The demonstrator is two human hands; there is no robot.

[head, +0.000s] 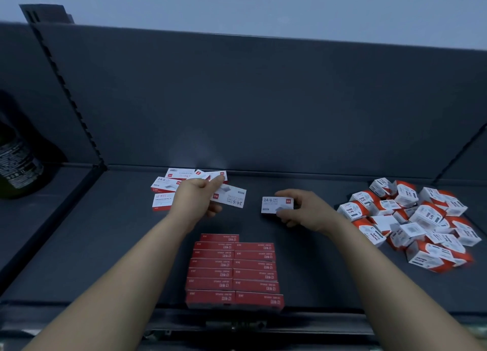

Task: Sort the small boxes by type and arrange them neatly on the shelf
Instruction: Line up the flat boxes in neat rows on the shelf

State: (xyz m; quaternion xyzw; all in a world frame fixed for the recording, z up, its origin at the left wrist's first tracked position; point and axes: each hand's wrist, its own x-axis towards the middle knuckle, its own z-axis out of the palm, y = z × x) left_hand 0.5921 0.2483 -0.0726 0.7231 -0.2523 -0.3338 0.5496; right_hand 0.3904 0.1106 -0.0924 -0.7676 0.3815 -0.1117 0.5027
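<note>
Each hand has one of the flat white staple boxes marked 24/6: the left hand (196,197) pinches one box (230,195) between thumb and fingers, tilted and lifted a little off the shelf (105,232), while the right hand (303,208) closes its grip on a second box (276,204) by its right end, thumb on the near edge and fingers on the far edge; I cannot tell whether that one rests on the shelf or hangs just above it. Both boxes sit mid-shelf, between the loose white pile (181,186) at the far left, against the back panel, and the neat double column of red-faced boxes (234,271) at the near edge. To do this step well, I would judge it best to turn both boxes the same way round, as their print now reads in opposite directions, and lay them edge to edge in line with the column, square to the shelf front. They look light and stiff, so a gentle pinch should do; pressing harder could dent the card. Setting each down flat before letting go should keep the rows from being nudged crooked. Well apart at the right lies the jumbled heap of paper-clip boxes (413,218), not yet sorted, and best kept clear of the staples.
</note>
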